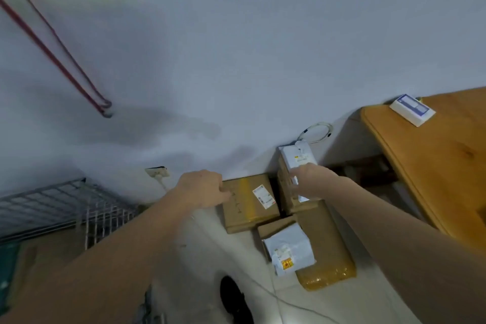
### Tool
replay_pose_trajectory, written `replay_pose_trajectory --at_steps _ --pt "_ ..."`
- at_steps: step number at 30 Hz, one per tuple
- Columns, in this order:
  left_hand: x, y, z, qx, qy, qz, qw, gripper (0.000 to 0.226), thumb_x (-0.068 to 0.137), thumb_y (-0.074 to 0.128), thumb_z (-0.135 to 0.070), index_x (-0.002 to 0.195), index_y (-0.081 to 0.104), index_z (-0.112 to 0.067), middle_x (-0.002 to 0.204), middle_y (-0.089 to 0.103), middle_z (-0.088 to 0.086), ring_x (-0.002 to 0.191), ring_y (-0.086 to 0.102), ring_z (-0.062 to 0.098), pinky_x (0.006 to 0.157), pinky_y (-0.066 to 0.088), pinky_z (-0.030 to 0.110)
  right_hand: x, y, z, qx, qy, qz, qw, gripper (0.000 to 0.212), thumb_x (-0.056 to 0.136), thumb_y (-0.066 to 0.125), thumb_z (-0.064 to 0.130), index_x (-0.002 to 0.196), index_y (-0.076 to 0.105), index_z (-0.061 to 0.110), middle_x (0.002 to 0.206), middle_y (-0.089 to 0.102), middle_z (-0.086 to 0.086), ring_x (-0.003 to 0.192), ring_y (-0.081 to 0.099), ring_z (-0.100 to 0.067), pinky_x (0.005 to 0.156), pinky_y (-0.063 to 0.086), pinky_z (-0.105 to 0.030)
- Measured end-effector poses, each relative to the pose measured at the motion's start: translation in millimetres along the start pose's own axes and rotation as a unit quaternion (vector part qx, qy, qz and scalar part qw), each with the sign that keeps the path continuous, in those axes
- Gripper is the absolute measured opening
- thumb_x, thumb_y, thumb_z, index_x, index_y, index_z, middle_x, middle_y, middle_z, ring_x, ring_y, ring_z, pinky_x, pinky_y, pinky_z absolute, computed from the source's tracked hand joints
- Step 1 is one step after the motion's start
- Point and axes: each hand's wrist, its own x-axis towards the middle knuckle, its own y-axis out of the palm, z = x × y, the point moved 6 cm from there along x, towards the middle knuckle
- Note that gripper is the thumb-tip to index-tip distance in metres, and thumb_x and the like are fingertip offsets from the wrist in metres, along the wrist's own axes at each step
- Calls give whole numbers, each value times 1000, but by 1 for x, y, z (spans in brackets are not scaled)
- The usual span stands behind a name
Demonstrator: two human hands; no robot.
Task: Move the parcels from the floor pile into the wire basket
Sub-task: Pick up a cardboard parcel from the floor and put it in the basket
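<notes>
Home room: wooden table (441, 166), wall socket (157, 172)

Both bare forearms extend forward and down. Left hand (203, 188): knuckles up, fingers curled under, nothing visibly held. Right hand (306, 179): fingers curled, apparently gripping; blur obscures them. The hands are apart, roughly level.
</notes>
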Motion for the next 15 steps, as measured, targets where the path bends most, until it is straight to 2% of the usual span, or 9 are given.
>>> replay_pose_trajectory --at_steps 2,5,9,11,13,15 --pt "56 26 6 -5 -4 11 1000 51 94 42 -69 117 64 -29 104 66 -6 92 63 17 71 44 32 53 33 2 26 -10 36 999 36 101 54 33 129 63 14 125 67 -12 113 64 -32 89 52 -38" --pt "140 83 14 -27 -13 45 999 44 98 47 -58 117 65 -23 111 69 -4 92 62 17 75 46 31 137 102 4 68 -19 82 994 44 101 52 35 142 55 19 131 64 -9 114 62 -30 93 54 -39" --pt "242 192 28 -129 -33 83 988 34 99 57 -46 89 67 -16 85 68 -2 71 61 12 59 43 25 247 201 4 101 -36 156 982 48 103 54 36 148 51 20 145 55 -11 126 57 -31 93 47 -34" --pt "294 263 44 -179 -75 99 976 31 98 65 -43 78 59 -19 78 64 -1 73 64 19 59 44 26 305 256 -4 116 -27 167 979 38 103 54 31 138 59 16 138 59 -12 117 59 -30 87 50 -32" --pt "340 327 59 -235 -112 106 960 34 95 72 -42 76 57 -19 81 64 1 84 67 27 69 50 32 363 311 -19 138 -7 156 978 28 102 54 30 123 63 14 131 62 -10 104 59 -27 80 48 -32" --pt "383 383 71 -261 -140 120 947 34 95 71 -47 91 63 -14 103 68 7 99 65 28 88 52 43 416 357 -36 198 37 117 972 34 103 56 32 127 64 10 129 63 -12 106 62 -30 85 53 -35"
